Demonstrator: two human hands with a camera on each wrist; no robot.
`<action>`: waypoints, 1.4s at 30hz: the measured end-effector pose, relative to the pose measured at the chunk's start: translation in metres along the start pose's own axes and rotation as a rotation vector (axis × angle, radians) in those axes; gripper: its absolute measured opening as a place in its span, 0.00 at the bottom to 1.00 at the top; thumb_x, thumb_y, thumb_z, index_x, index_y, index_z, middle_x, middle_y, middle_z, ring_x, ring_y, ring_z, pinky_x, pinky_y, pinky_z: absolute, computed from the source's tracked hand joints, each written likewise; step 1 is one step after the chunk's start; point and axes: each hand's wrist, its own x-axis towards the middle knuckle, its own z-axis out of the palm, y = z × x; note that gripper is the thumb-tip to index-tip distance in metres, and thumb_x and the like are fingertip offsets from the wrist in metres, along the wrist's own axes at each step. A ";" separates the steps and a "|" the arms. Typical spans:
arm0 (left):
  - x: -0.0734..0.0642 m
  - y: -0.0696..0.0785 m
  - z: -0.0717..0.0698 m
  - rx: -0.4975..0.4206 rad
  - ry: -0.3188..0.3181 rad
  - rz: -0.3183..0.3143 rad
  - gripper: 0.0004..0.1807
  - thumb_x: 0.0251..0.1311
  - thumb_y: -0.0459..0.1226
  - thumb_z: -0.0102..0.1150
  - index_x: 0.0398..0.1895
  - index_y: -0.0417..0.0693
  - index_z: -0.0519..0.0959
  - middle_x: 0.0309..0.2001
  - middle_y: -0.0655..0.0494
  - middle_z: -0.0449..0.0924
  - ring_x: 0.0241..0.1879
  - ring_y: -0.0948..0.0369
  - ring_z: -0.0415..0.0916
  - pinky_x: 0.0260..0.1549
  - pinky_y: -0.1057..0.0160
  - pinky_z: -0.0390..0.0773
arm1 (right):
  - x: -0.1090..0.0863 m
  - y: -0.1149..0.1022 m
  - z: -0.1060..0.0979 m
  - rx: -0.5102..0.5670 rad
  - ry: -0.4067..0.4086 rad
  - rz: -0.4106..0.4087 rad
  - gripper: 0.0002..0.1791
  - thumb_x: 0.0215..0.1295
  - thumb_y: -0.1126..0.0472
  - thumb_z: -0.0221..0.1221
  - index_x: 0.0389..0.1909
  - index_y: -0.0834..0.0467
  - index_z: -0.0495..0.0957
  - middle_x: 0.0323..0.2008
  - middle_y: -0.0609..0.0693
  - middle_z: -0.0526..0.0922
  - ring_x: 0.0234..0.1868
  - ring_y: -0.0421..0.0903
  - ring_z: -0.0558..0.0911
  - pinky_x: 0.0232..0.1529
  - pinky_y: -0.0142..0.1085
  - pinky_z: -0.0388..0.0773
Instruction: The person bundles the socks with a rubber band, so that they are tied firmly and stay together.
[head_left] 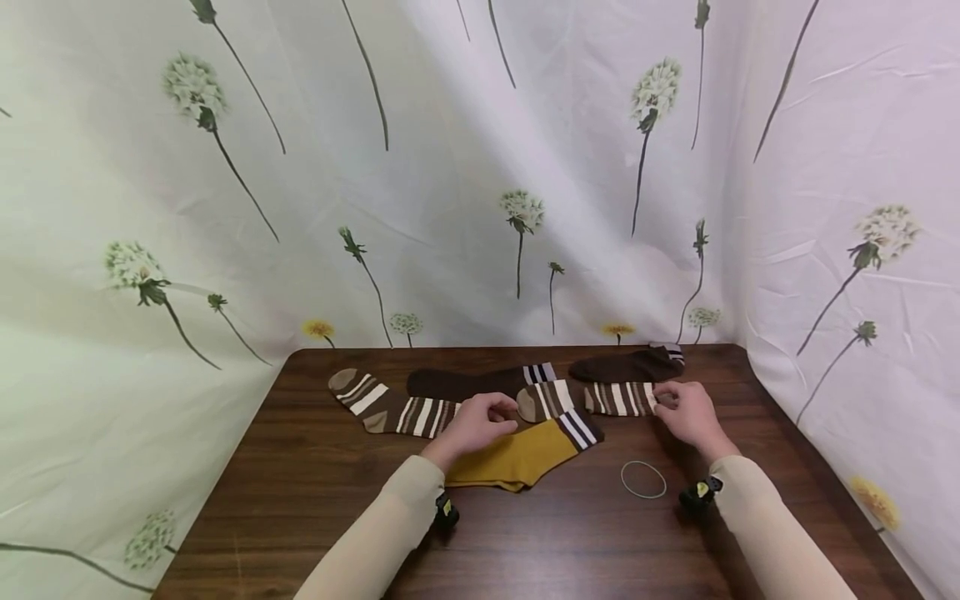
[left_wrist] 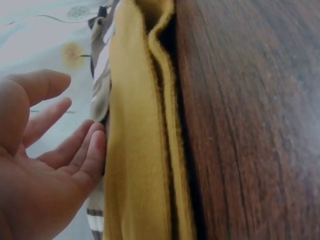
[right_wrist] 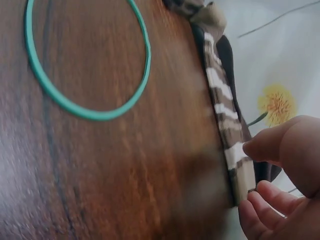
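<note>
On the table, my left hand [head_left: 474, 425] hovers with loosely bent, parted fingers over the mustard-yellow sock [head_left: 525, 458]. In the left wrist view this hand [left_wrist: 50, 155] holds nothing, its fingertips [left_wrist: 97, 142] right beside the yellow sock [left_wrist: 132, 125]. My right hand [head_left: 692, 417] is at the cuff end of a brown-and-white striped sock [head_left: 618, 399]. From the right wrist, its thumb overlaps the striped sock [right_wrist: 223, 97] and the other fingers [right_wrist: 265, 205] lie at the cuff, with a gap between. Another striped sock [head_left: 420, 417] lies left, partly hidden by my left hand.
Two dark brown socks lie behind, one centre-left [head_left: 461, 384] and one [head_left: 622, 367] near the back edge. A thin green ring [head_left: 643, 497] lies on the wooden table [head_left: 555, 542] in front of my right hand. Dandelion-print cloth [head_left: 450, 250] hangs around the table.
</note>
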 end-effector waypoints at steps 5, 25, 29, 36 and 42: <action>0.007 -0.002 0.006 0.015 0.006 -0.014 0.16 0.68 0.35 0.68 0.57 0.40 0.84 0.55 0.43 0.84 0.48 0.51 0.82 0.49 0.51 0.83 | 0.001 0.008 0.001 -0.029 -0.025 0.045 0.13 0.64 0.67 0.65 0.48 0.67 0.85 0.45 0.69 0.84 0.45 0.64 0.79 0.46 0.56 0.76; 0.025 0.010 0.015 -0.067 -0.010 -0.111 0.21 0.68 0.39 0.68 0.63 0.45 0.83 0.58 0.47 0.82 0.51 0.53 0.78 0.48 0.53 0.78 | 0.008 0.010 0.000 0.014 -0.089 0.111 0.13 0.63 0.67 0.68 0.48 0.67 0.84 0.50 0.69 0.85 0.53 0.69 0.81 0.54 0.61 0.76; 0.028 0.006 0.016 -0.103 0.005 -0.124 0.21 0.68 0.40 0.69 0.62 0.45 0.83 0.57 0.47 0.82 0.53 0.51 0.78 0.47 0.53 0.78 | 0.007 0.008 -0.001 0.031 -0.099 0.127 0.13 0.63 0.68 0.67 0.48 0.65 0.85 0.51 0.69 0.85 0.54 0.69 0.81 0.56 0.62 0.75; 0.031 0.000 0.017 -0.144 0.042 -0.146 0.20 0.67 0.41 0.70 0.60 0.45 0.85 0.59 0.48 0.82 0.53 0.52 0.79 0.45 0.56 0.80 | 0.010 0.006 0.001 0.041 -0.097 0.107 0.11 0.62 0.71 0.68 0.45 0.63 0.84 0.49 0.66 0.86 0.48 0.64 0.81 0.50 0.58 0.76; 0.029 0.000 0.017 -0.180 0.067 -0.167 0.18 0.66 0.39 0.71 0.57 0.42 0.87 0.60 0.45 0.83 0.47 0.56 0.81 0.40 0.60 0.82 | 0.010 0.005 0.000 0.026 -0.087 0.093 0.10 0.61 0.71 0.69 0.44 0.62 0.84 0.44 0.62 0.87 0.44 0.62 0.82 0.47 0.57 0.76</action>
